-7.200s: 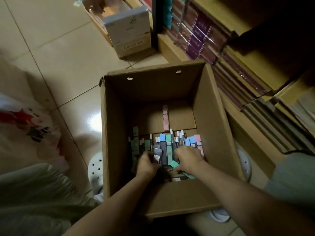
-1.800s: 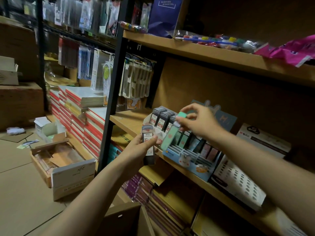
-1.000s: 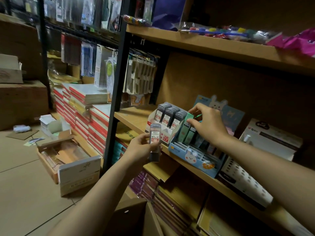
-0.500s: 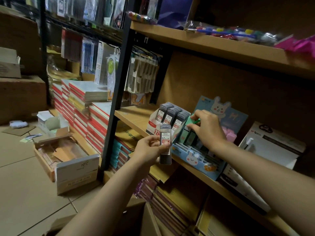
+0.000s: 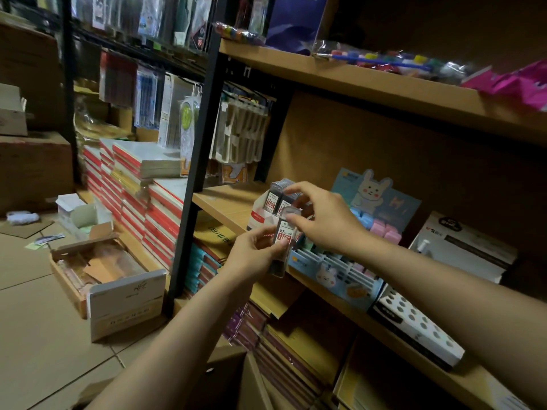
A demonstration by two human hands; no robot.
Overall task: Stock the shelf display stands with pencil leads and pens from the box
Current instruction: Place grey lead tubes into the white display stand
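Note:
My left hand [image 5: 254, 252] grips a dark pencil lead case [image 5: 284, 238] with a red and white 0.7 label, upright in front of the shelf. My right hand [image 5: 324, 221] pinches the top of that same case with thumb and forefinger. Just behind stands a white and red display stand [image 5: 260, 217] holding more lead cases [image 5: 273, 196]. To its right sits the blue rabbit display stand [image 5: 346, 281] with slots and pastel cases in it. The edge of the cardboard box [image 5: 225, 377] shows at the bottom.
The wooden shelf [image 5: 225, 202] carries a white dotted pen box [image 5: 414, 324] at the right. A black upright post [image 5: 192, 179] divides the racks. Stacked notebooks [image 5: 142, 196] lie left of it, and an open carton [image 5: 100, 279] sits on the tiled floor.
My right hand has left the blue rabbit stand, where it slotted the green case, and moved left onto the top of the lead case. My left hand raised that case slightly.

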